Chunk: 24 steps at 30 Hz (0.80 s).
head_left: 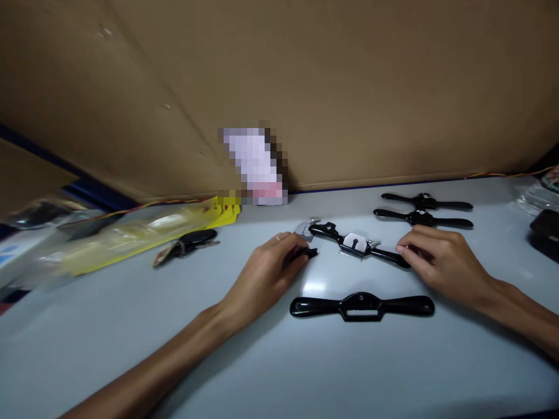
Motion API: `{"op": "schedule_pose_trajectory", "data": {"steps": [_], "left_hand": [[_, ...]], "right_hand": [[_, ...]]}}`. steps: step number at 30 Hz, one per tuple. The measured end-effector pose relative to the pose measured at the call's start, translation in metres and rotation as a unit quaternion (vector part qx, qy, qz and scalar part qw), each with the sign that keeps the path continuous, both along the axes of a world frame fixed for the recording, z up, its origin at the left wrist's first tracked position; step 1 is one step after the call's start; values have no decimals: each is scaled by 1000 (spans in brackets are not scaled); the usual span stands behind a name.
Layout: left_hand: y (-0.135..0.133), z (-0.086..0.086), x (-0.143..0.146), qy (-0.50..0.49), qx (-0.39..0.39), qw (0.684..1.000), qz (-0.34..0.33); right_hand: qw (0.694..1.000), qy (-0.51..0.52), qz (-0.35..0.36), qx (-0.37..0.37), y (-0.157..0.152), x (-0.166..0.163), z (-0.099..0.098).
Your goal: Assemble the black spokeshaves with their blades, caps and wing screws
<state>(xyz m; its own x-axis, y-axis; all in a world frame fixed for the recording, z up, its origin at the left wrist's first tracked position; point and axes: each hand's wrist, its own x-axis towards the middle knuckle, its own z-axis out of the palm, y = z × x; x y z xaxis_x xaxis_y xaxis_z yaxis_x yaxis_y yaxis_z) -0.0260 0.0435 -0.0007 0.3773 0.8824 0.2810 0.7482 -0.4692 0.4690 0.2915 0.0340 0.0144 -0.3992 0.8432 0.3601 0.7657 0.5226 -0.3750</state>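
Observation:
Closed round a small black piece (311, 252), my left hand (279, 262) covers most of it, so its kind is hidden. Just beyond those fingers lie a loose metal blade (303, 229) and a small silver screw (313, 221). My right hand (441, 256) pinches the right handle end of a black spokeshave (388, 256), which lies at a slant between my hands. A pale metal blade (354, 242) and silver screws sit at its middle. Nearer to me is a bare black spokeshave body (360, 302) with an open slot, touched by neither hand.
Two more black spokeshaves (423, 219) lie at the back right. On the left are a key (196, 240) and yellow-edged plastic packets (152, 235). A blurred-out pale object (255, 163) leans on the brown back panel (371, 87). A dark object (545, 233) stands at the right edge.

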Motion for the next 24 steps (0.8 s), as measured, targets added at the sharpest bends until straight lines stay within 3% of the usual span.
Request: {"op": "schedule_pose_trajectory", "data": {"steps": [3,6,11,14,19,24], "left_hand": [[-11,7,9,-75,-16,997,-7],[-28,13,23,-140,-43,987,-62],[-52,15,41,-134,-1,979,-151],[-59,15,44,-117,27,976,-179],[-60,15,45,-112,43,971,-206],[-41,15,33,-69,70,971,-216]], "right_hand": [[1000,14,-7,2,-1,-3,3],[998,42,27,29,-11,-13,6],[986,11,157,53,-42,-41,12],[980,-7,192,53,-55,-52,14],[979,16,198,35,-53,-51,11],[989,64,126,-43,-40,-43,4]]}}
